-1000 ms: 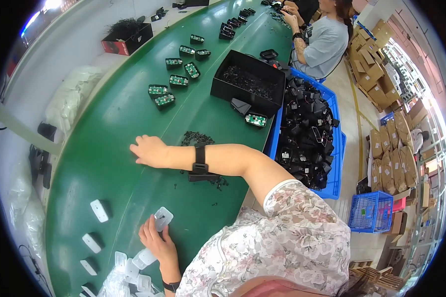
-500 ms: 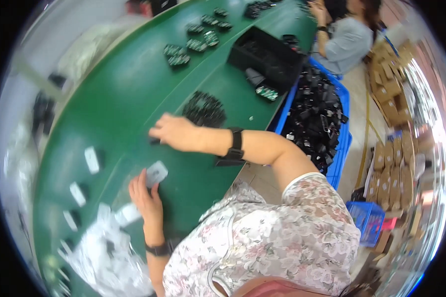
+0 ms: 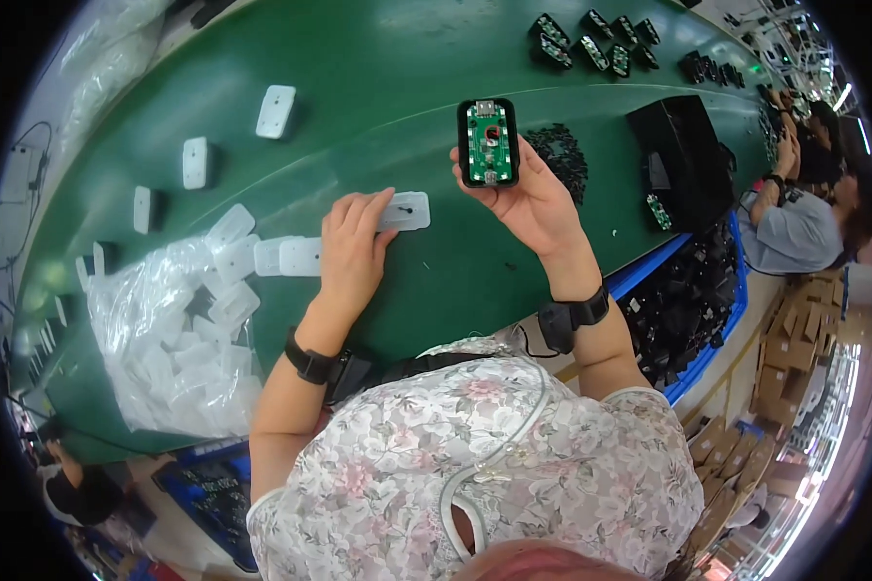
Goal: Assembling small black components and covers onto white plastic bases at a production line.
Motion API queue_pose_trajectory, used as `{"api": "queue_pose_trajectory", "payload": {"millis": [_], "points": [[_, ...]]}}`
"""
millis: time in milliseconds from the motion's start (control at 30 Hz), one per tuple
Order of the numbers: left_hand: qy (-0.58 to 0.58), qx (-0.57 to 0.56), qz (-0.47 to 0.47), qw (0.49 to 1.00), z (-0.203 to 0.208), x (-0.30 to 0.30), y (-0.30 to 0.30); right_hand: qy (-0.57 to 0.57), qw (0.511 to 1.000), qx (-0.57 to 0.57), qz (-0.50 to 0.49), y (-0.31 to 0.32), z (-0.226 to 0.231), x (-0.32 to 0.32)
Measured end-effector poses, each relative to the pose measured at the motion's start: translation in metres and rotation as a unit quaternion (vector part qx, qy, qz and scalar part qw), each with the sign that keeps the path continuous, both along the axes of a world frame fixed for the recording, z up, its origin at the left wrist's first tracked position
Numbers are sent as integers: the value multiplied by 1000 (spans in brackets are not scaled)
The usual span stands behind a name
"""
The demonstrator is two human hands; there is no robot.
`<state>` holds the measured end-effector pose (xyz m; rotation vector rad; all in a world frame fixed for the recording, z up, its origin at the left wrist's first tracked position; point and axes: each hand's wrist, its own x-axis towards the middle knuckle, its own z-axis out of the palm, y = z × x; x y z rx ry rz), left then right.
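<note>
- Green circuit board (image 3: pixel 487 157) faced the viewer from an open black housing (image 3: pixel 513 145), whose long axis pointed away from the person's body.
- Right hand (image 3: pixel 536 205): fingers clasped the black housing around its sides and near end, apparently above the green counter (image 3: pixel 378 126).
- Left hand (image 3: pixel 352 247): fingers and thumb grasped the left end of a translucent white cover (image 3: pixel 414 210); whether it rested on the counter could not be told.
- Key relation: the cover lay left of the housing and nearer the body, apart from it, its long axis sideways, roughly square to the housing's.
- Overlapping white covers (image 3: pixel 289 257) lay just left of the left hand.
</note>
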<state>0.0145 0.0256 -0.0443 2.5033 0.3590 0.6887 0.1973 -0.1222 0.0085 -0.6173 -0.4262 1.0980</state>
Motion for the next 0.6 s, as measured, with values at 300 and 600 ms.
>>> {"api": "queue_pose_trajectory", "payload": {"millis": [300,600], "points": [[-65,-131,26,989,26,-4,2,3,1000,-27,8,5,2,-16],[-151,-621,-166,751,81,10,-10,-304,937,-136,-109,10,39,-42]]}}
